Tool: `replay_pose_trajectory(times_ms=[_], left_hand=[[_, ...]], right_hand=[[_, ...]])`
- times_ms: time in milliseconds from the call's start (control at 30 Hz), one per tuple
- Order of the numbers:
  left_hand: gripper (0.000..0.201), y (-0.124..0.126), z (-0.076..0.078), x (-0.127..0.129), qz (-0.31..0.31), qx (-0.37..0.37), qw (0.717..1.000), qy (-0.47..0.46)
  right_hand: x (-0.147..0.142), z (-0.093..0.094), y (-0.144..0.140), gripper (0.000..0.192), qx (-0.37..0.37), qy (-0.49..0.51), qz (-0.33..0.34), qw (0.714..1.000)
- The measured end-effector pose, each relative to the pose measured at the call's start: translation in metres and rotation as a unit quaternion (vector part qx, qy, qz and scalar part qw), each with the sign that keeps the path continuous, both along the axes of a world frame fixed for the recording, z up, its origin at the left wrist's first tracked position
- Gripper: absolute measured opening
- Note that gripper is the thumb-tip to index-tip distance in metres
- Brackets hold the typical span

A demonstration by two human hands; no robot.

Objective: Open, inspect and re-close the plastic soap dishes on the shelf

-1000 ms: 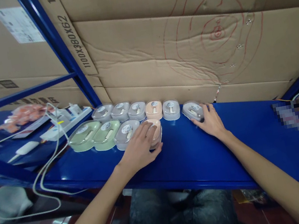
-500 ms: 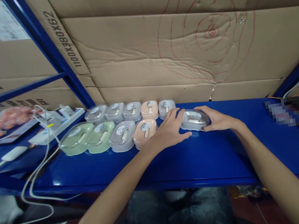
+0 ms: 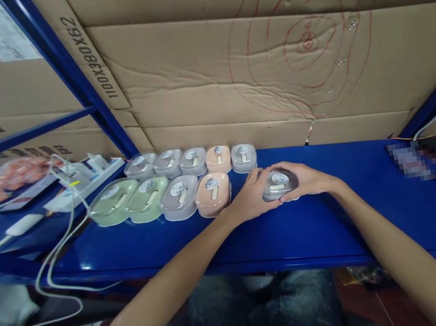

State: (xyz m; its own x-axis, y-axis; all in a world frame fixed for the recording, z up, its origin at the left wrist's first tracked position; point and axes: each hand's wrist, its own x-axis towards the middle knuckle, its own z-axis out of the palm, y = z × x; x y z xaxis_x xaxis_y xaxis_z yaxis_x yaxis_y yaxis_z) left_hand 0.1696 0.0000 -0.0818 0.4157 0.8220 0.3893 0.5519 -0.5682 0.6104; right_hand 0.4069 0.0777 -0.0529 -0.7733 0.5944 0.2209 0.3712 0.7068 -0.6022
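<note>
Both hands are around a grey lidded box [image 3: 281, 181] with a clear cover, a round sticker and a pale clip on top. My left hand [image 3: 254, 196] wraps its left side, thumb along the near edge. On the opposite side my right hand [image 3: 307, 178] grips it with the fingers bent round. To the left stand two rows of similar boxes. The nearest are a peach box [image 3: 213, 195], a grey box [image 3: 181, 198] and a green box [image 3: 148, 200]. Behind the held box is another grey box [image 3: 244, 156].
The boxes stand on a blue shelf [image 3: 337, 215] backed by a cardboard sheet [image 3: 186, 78]. White cables [image 3: 51, 268], a power strip [image 3: 83, 189] and a bag of orange pieces [image 3: 13, 176] lie at the left. A blurred item [image 3: 414, 159] lies at the right.
My left hand has closed onto the grey box. The box has turned and shifted slightly left and nearer, between both hands.
</note>
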Motion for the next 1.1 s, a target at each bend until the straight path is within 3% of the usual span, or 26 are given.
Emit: replay_pose_trajectory(times_ms=[200, 433, 567, 700, 900, 1100], left_hand=[[0.103, 0.006, -0.012, -0.001, 0.006, 0.004, 0.999, -0.043], [0.131, 0.004, -0.011, -0.003, 0.036, -0.029, 0.997, -0.055], [0.131, 0.006, -0.011, -0.003, 0.046, -0.058, 0.997, -0.034], [0.112, 0.005, -0.009, -0.004, 0.052, -0.062, 0.997, 0.001], [0.108, 0.005, -0.008, -0.006, 0.046, -0.062, 0.997, 0.017], [0.115, 0.005, -0.004, -0.007, 0.055, -0.080, 0.995, 0.037]], right_hand=[[0.001, -0.004, 0.003, 0.088, -0.007, 0.013, -0.016, 1.000], [0.013, -0.009, 0.019, 0.079, -0.091, 0.075, -0.046, 0.992], [0.029, -0.018, 0.038, 0.083, -0.019, 0.132, -0.196, 0.971], [0.048, -0.033, 0.057, 0.092, 0.089, 0.067, -0.324, 0.939], [0.066, -0.060, 0.076, 0.096, 0.146, -0.039, -0.353, 0.923], [0.070, -0.068, 0.079, 0.098, 0.135, -0.045, -0.333, 0.932]])
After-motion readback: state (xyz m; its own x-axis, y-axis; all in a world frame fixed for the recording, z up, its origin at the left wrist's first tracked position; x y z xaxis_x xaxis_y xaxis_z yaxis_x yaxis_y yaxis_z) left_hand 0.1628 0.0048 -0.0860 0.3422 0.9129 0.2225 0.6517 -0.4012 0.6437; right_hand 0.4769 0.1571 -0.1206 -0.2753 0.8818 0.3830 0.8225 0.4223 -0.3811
